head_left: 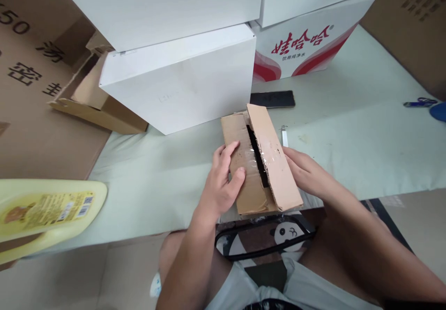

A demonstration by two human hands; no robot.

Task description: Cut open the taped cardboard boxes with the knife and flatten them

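A small brown cardboard box (pixel 259 161) lies on the pale green table (pixel 365 133) in front of me, its two top flaps nearly closed with a dark gap and torn clear tape between them. My left hand (pixel 223 180) rests flat on the left flap, fingers stretched, thumb pressing near the gap. My right hand (pixel 308 173) lies against the box's right side, below the raised right flap; its fingertips are hidden behind the flap.
Large white boxes (pixel 181 82) are stacked just behind the small box, one printed in red (pixel 303 45). A black phone (pixel 272 99) lies by them. A small white knife (pixel 285 136) lies right of the box. A yellow bottle (pixel 45 212) sits at the left; blue scissors (pixel 420 102) far right.
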